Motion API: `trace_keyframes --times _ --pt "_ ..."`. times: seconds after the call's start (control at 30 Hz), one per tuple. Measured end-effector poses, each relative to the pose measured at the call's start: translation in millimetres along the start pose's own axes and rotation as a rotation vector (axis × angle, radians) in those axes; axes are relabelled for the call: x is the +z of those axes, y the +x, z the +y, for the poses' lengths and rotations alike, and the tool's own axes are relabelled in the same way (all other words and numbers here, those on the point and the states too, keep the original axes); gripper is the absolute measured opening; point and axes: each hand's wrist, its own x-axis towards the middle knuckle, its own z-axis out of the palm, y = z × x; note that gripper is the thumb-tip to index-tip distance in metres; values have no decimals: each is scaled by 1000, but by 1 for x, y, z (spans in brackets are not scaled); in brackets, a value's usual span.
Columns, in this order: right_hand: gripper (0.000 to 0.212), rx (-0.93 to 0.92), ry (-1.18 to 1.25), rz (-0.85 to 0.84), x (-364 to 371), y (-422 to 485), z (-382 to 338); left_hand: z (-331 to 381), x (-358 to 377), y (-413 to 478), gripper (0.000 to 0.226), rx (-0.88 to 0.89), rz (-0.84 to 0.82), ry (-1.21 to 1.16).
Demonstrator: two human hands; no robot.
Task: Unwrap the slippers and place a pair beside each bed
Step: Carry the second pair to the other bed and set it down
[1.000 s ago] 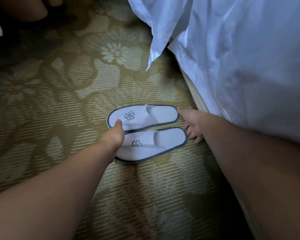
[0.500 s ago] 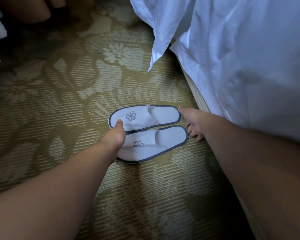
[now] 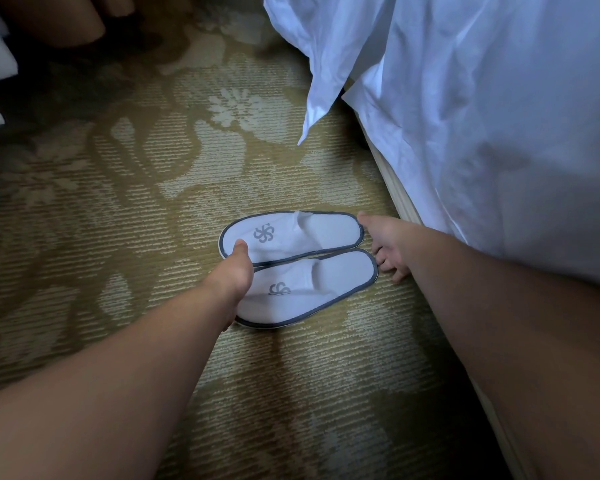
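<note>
Pair of flat white cloth slippers [image 3: 326, 282], grey-piped, grey pinwheel logos: on olive-and-cream looped floral carpet [image 3: 118, 220], just beside white-sheeted bed [image 3: 482, 133] at right. Unmoved over the last second; placement here judged done bar squaring.
Left hand [image 3: 234, 268]: thumb on far slipper's toe, fingers hidden, grip cannot be told.
Right hand [image 3: 385, 244]: fingers loosely spread, touching both heels, holding nothing.

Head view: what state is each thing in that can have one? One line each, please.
far slipper: unwrapped, flat on the carpet, logo up.
near slipper: unwrapped, flat, edge against the far slipper.
left hand: at the toe ends, thumb on the far slipper; fingers hidden.
right hand: fingers spread, touching the heel ends.
bed sheet: rumpled, hanging down the bed side.
</note>
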Motion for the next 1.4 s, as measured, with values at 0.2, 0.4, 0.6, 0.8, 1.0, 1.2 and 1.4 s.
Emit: trace_keyframes --times 0.2,0.4,0.6,0.8,1.0,1.2,1.4 --pt "107 -19 -5 17 1 1 1 -1 1 4 86 2 3 -28" --pt "103 -27 7 33 1 0 -1 -1 0 6 92 -15 -2 -55" --pt "100 -25 28 23 1 -1 -3 0 -1 5 94 -30 -7 -56" --pt "90 -55 66 23 1 4 0 0 -1 3 92 -37 -18 -63" --pt "91 -61 45 28 1 4 1 -1 -1 7 91 -24 -12 -48" --pt "98 -31 25 -5 0 2 -2 2 -5 9 97 -84 -41 -55" --pt "99 -64 53 -25 -3 1 -18 22 -24 13 87 -27 -13 -126"
